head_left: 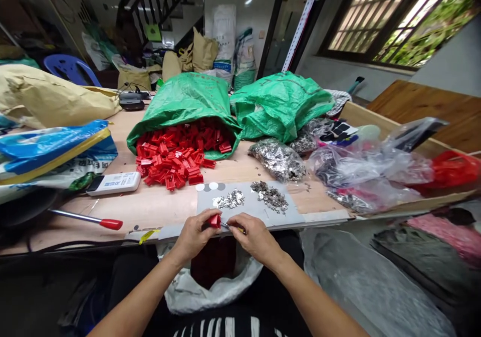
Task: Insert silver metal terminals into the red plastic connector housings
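Note:
At the table's front edge, my left hand (194,235) is closed on a small red plastic part (214,221). My right hand (256,237) pinches a slim metal-tipped tool (224,225), its tip against or close to the red part; the fingers hide most of it. Just beyond lies a grey sheet (248,204) with a pile of shiny small metal pieces (230,199) and a darker metal pile (270,196). More red plastic parts (176,164) spill from a green woven sack (188,96). Below my hands an open white sack (195,297) has dark red contents.
A second green sack (278,101) and a clear bag of metal pieces (278,160) stand behind the sheet. To the left are a white box-shaped device (114,183) and a red-tipped lever (110,224). A wooden tray (379,116) with plastic bags fills the right.

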Available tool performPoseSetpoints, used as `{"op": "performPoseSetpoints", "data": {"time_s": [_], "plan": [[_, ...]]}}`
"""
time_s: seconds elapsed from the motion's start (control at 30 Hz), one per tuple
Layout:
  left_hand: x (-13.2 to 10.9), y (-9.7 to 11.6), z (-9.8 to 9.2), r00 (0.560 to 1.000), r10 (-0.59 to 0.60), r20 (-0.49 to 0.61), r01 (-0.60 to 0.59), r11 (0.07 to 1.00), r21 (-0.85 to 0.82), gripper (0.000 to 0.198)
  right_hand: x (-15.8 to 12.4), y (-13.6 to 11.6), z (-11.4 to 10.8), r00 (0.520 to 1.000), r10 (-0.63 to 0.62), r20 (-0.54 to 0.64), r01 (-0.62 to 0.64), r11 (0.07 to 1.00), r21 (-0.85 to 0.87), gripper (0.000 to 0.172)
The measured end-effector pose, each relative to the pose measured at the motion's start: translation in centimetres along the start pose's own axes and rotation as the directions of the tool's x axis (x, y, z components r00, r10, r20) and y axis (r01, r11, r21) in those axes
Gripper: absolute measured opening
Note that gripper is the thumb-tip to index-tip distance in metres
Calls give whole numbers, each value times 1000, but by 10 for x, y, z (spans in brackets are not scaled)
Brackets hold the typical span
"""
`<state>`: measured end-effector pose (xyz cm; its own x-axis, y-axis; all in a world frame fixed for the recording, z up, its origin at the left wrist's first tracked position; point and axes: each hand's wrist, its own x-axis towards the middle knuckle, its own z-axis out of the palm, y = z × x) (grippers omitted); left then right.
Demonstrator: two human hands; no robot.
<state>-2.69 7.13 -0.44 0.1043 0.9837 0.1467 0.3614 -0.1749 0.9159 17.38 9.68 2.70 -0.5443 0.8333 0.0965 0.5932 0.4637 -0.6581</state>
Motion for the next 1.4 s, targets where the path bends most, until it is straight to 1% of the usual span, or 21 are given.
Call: {"op": "performPoseSetpoints", "data": {"time_s": [0.13,0.33,0.53,0.7,0.9,1.03,1.13,1.27,1.4], "plan": [[0,4,-1,1000,16,-25,-16,1000,-12,37,0,1,0,999,-34,24,34,999,3,17],[0,4,-2,998,-9,-61,9,1000,-3,39,0,2,-1,997,-51,51,50,999,12,19],[1,3,-1,999,-25,-30,26,999,21,38,0,3,1,996,-66,60,67,998,-5,18],[0,6,-1,999,-34,-30,35,999,21,36,2,3,1,995,-60,77,61,998,-13,18],[0,9,1,996,-41,-73,39,999,-37,31,4,-3,3,995,-22,94,27,998,-48,17],[0,7,2,997,-29,-68,29,1000,-3,29,4,-7,10,998,11,65,-6,997,-72,16],[0,6,2,998,-21,-63,20,1000,-22,29,5,-8,12,998,34,47,-31,997,-68,14],[-1,5,0,999,-20,-42,18,998,-55,30,4,-6,7,997,56,57,-56,998,5,12],[-7,3,2,998,-36,-58,30,995,-99,29,-5,-2,1,999,36,-3,-36,997,74,16]]}}
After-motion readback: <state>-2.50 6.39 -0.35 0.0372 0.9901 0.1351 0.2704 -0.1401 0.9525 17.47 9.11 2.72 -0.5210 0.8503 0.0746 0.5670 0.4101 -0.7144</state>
